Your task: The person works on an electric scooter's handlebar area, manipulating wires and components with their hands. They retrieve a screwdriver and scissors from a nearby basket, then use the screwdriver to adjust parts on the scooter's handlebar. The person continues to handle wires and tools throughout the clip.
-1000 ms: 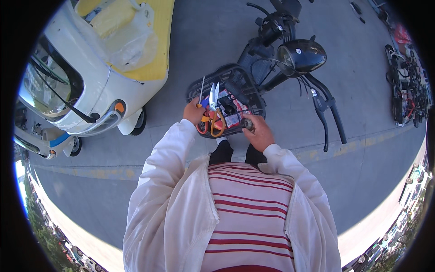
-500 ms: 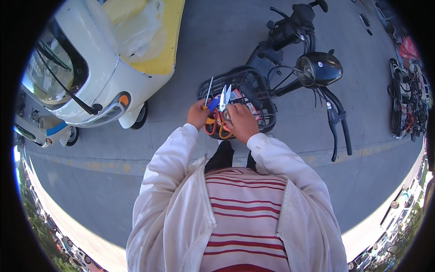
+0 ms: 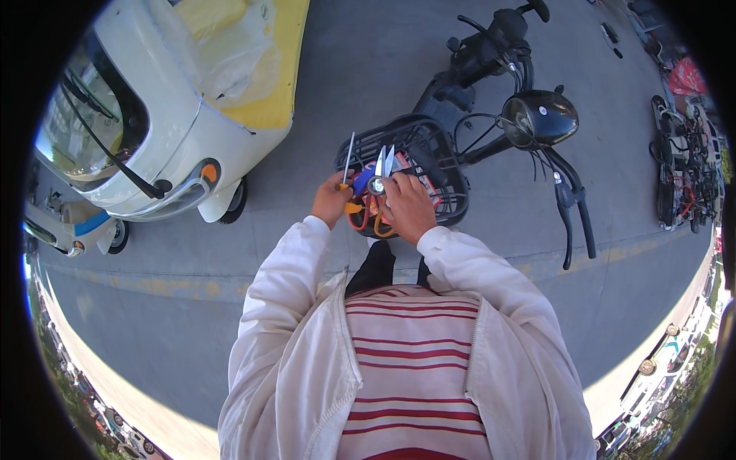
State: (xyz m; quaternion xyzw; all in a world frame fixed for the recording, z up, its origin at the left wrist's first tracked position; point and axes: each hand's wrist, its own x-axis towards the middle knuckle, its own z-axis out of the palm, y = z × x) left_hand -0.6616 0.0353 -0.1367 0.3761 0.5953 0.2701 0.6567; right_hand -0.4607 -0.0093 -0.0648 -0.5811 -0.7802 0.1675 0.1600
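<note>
Over the black wire basket [image 3: 458, 201] of an electric scooter, my left hand [image 3: 330, 200] is closed round a screwdriver [image 3: 349, 159], its thin metal shaft pointing up and away. A blue object [image 3: 363, 181] lies against its fingers. Scissors [image 3: 386, 159] with slightly parted blades point away from me between my hands, their red and orange handles hanging below. Closed fingers of my right hand [image 3: 409, 205] are at a small round grey thing [image 3: 376, 185] in front of the scissors' pivot. It partly hides them, and its kind is unclear.
The scooter's black headlamp [image 3: 540, 119] and handlebar [image 3: 584, 218] stand to the right of the basket. Red printed packs [image 3: 431, 188] lie inside it. A white vehicle [image 3: 165, 146] with a yellow panel stands at left. Several parked bikes [image 3: 690, 165] are at far right.
The small round grey thing has shifted up and left, now covering the scissors' pivot. My left hand has moved slightly left, with the screwdriver a little more upright.
</note>
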